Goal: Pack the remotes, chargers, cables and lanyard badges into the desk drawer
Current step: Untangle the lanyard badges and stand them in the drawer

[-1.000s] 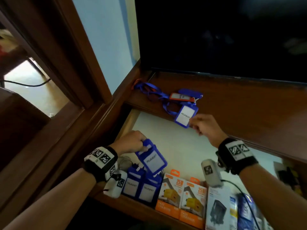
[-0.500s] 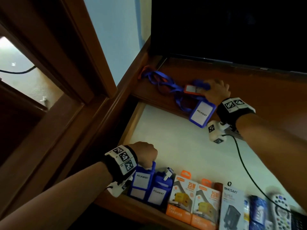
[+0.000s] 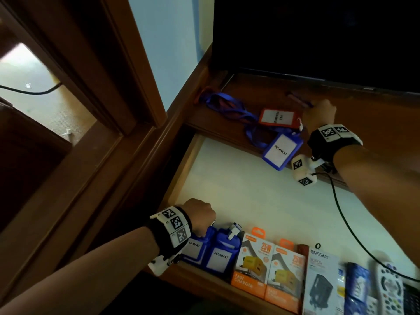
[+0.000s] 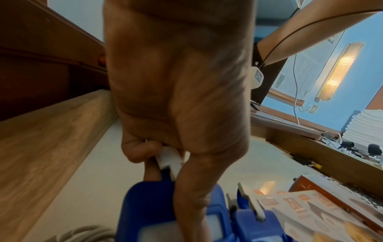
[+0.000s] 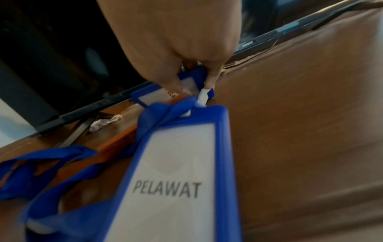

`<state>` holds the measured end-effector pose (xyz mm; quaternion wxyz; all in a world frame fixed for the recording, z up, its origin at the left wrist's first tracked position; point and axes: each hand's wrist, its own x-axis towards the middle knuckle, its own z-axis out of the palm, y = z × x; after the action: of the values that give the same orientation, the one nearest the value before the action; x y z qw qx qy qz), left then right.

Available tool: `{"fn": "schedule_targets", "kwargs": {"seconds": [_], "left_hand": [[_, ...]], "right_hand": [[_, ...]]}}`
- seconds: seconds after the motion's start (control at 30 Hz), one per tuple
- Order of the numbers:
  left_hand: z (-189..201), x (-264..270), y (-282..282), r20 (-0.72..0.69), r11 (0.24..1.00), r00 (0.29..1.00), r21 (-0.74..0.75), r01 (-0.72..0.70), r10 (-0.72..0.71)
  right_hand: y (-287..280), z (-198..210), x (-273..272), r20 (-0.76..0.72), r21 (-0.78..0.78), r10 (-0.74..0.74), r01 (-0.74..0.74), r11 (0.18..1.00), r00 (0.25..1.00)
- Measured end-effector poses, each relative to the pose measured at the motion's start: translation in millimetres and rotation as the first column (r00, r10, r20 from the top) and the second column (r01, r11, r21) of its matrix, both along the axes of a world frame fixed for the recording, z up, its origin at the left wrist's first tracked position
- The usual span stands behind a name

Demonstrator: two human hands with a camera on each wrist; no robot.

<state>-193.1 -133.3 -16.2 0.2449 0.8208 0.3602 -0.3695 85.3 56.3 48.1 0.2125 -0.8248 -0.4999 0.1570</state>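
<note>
We find badge-packing in hand: our left hand (image 3: 200,218) pinches the clip of a blue badge (image 4: 145,211) standing at the drawer (image 3: 250,201) front, our right hand (image 3: 319,115) pinches another badge (image 5: 165,94) on the desktop (image 3: 375,123), and lifting it across will, we judge, mean freeing tangled lanyards (image 3: 229,110).

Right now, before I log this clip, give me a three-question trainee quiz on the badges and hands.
1. True or false: the red badge holder lies inside the drawer.
2. What does the left hand pinch? A) a charger box B) the white clip of a blue badge holder C) a remote
3. Fill in: the right hand works on the ____, at a far blue badge holder.

Key: 1 false, it lies on the desktop; 2 B; 3 desktop.
</note>
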Motion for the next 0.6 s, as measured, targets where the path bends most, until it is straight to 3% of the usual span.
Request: {"fn": "schedule_targets", "kwargs": {"seconds": [0.17, 0.33, 0.6], "left_hand": [[-1.0, -0.6, -4.7, -0.002, 0.999, 1.000, 0.045, -0.014, 0.014], [8.2, 10.8, -1.1, 0.056, 0.993, 0.997, 0.101, -0.060, 0.055], [58.6, 53.8, 30.1, 0.332, 0.940, 0.927, 0.224, -0.257, 0.175]], "right_hand": [[-13.8, 35.5, 15.7, 0.028, 0.285, 0.132, -0.134, 0.949, 0.991], [-31.1, 89.2, 26.9, -0.032, 0.461, 0.177, -0.143, 0.876, 0.984], [-71.8, 167.8, 43.8, -0.191, 0.674, 0.259, -0.065, 0.736, 0.947]]}}
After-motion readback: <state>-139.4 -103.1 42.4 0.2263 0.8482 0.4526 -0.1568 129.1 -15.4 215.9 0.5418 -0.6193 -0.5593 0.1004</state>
